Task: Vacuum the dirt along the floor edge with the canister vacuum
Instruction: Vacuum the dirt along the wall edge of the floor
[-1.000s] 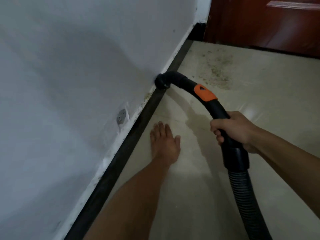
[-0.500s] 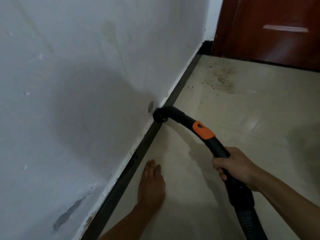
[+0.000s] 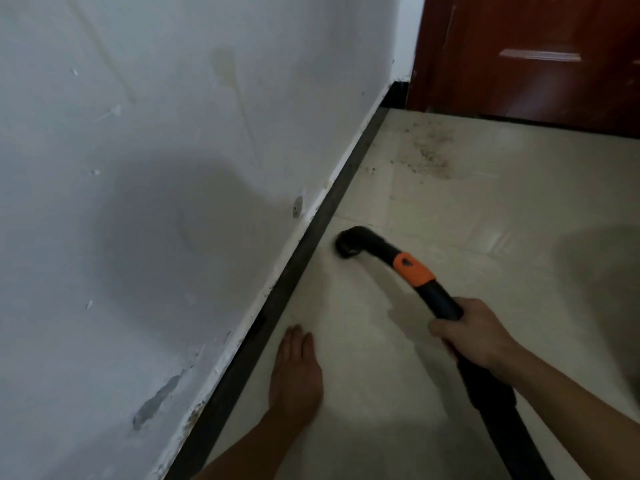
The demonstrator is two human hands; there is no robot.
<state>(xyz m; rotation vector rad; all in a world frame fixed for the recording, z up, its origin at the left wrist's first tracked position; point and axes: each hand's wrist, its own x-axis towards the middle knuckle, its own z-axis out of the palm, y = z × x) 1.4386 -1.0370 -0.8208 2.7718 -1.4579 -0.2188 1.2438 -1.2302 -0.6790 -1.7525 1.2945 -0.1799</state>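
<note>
My right hand [image 3: 474, 336] grips the black curved vacuum handle [image 3: 436, 296], which has an orange slider [image 3: 412, 270]. Its open nozzle end [image 3: 348, 244] hovers just above the pale tiled floor, a short way right of the dark floor edge strip [image 3: 304, 251]. My left hand [image 3: 296, 375] lies flat on the floor beside that strip, fingers straight. A patch of dirt specks [image 3: 429, 154] lies farther ahead near the strip. The ribbed hose runs off the bottom right; the canister is out of view.
A white wall [image 3: 156, 168] with chipped paint rises on the left above the strip. A dark red wooden door [image 3: 536, 57] closes off the far end. Open tile floor [image 3: 502, 209] spreads to the right.
The nozzle has come off the wall base and moved right onto the tile. My view has shifted back, and my left hand stays planted flat on the floor.
</note>
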